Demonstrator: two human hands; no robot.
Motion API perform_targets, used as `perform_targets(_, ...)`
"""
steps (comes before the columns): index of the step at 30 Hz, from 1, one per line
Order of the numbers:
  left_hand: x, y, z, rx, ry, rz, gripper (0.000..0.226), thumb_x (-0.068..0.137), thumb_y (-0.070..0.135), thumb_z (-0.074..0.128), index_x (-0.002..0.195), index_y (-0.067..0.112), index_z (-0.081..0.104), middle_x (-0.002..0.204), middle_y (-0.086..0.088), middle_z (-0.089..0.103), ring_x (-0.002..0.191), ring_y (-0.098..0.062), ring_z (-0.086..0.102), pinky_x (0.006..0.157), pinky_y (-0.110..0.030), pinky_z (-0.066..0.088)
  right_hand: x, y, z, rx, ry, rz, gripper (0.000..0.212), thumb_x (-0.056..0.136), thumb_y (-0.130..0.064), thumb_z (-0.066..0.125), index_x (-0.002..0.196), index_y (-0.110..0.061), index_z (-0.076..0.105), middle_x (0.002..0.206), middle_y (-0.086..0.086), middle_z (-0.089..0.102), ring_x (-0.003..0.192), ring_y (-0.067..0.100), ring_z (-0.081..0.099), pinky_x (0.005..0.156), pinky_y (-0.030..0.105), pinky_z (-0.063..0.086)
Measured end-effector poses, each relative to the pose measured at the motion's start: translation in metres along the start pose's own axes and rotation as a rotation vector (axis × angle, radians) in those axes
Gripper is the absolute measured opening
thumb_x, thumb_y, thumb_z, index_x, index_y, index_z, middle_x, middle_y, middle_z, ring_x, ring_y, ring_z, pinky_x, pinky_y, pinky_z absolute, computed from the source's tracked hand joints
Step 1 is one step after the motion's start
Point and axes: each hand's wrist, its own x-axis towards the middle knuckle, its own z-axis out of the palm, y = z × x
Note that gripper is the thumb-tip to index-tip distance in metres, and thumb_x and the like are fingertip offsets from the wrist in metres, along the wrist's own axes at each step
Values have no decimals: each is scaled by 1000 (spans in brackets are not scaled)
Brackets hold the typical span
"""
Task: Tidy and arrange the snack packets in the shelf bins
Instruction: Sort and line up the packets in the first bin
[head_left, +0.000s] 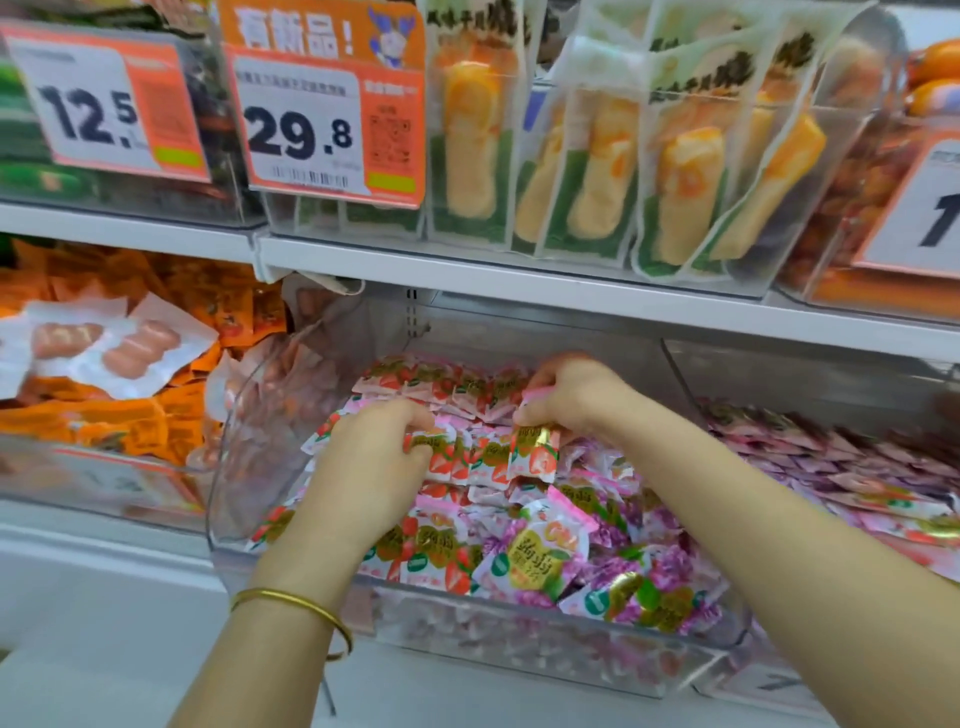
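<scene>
Snack packets (483, 460): red-and-white strawberry ones, squeezed upright into a short row between the two sets of fingertips, inside the clear bin (519, 644) on the lower shelf. Left hand (374, 462): fingers (410, 421) curled, pinching the row's left end. Right hand (576, 395): fingers (540, 413) curled down onto the right end, thumb hidden; seems also to hold something pink under the knuckles, too blurred to name.

Just beyond the fingertips, toward the back wall: a second row (447, 379) of the same strawberry packets, already standing edge to edge. Nearer than the fingers, below the wrists: purple packets (540, 564) lying loose, tilted every way, with a few strawberry ones mixed in under the left palm.

Judging by that: back of the bin sorted, middle row in hand, front heap not yet dealt with, so somewhere short of halfway for this bin. Probably left to do: set the held row snug against the back one, then stand the purple lot up in front.

Right of the right fingers, past the divider: neighbouring bin (831, 457) of pinkish packets, lying flat and untidy. Left of the left fingers: orange packets (119, 426) in a jumble.
</scene>
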Motion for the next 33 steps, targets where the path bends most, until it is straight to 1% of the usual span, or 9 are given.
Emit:
perform_targets(3,2,-6,3,126,-41,19,29,87,12,58,114,17,64,123,-3,60,119,-23,51,97,-38,44,1,-6,7,220,-20,-55,40,78,-18,76,111,-2,60,81,9,66,72,25,66,73,35,58)
perform_targets(5,2,-8,7,183,-78,20,25,86,12,57,108,16,67,117,-6,63,115,-26,53,91,-40,47,3,-11,20,-22,3,-143,40,79,-27,75,109,-7,58,83,6,63,68,20,61,63,30,50)
perform_targets(9,4,-8,13,317,-143,34,28,87,15,53,112,20,64,119,-2,60,117,-25,49,95,-41,43,-1,-14,19,-527,177,-310,30,82,-34,69,102,-12,60,100,6,62,91,26,60,72,32,47)
perform_targets(12,6,-7,13,347,-136,37,28,89,14,52,114,23,63,121,1,59,120,-24,47,96,-40,40,-6,-14,11,-355,-62,-323,22,81,-32,71,96,-15,68,92,-3,64,80,14,59,71,28,48)
perform_targets(16,7,-4,14,422,-146,27,23,90,13,50,108,22,62,117,1,59,118,-25,45,91,-40,34,-7,-12,20,-412,-209,-389,29,83,-25,70,109,-13,69,110,0,68,93,13,63,86,28,49)
perform_targets(19,8,0,17,437,-118,33,31,90,8,48,113,22,61,121,0,58,120,-26,42,92,-39,33,-11,-5,-8,-288,-114,-311,18,89,-13,62,105,-15,70,99,-2,69,72,7,60,71,22,51)
perform_targets(22,8,9,19,357,-71,99,31,91,12,47,115,24,61,124,2,58,120,-25,43,93,-38,33,-12,14,-35,-370,64,-192,21,90,-9,56,104,-14,71,108,4,69,87,17,62,80,20,46)
perform_targets(28,11,19,33,291,-211,196,37,92,12,45,119,32,61,124,4,60,119,-23,47,99,-42,38,-18,22,-3,-689,74,-24,42,89,-55,51,89,-13,55,84,-1,54,82,22,53,69,31,43)
perform_targets(33,14,19,37,283,-224,189,38,93,9,44,122,29,60,126,2,60,121,-22,48,99,-41,40,-18,22,-8,-501,-13,44,40,81,-42,69,73,-11,46,72,-1,53,78,21,57,69,30,47)
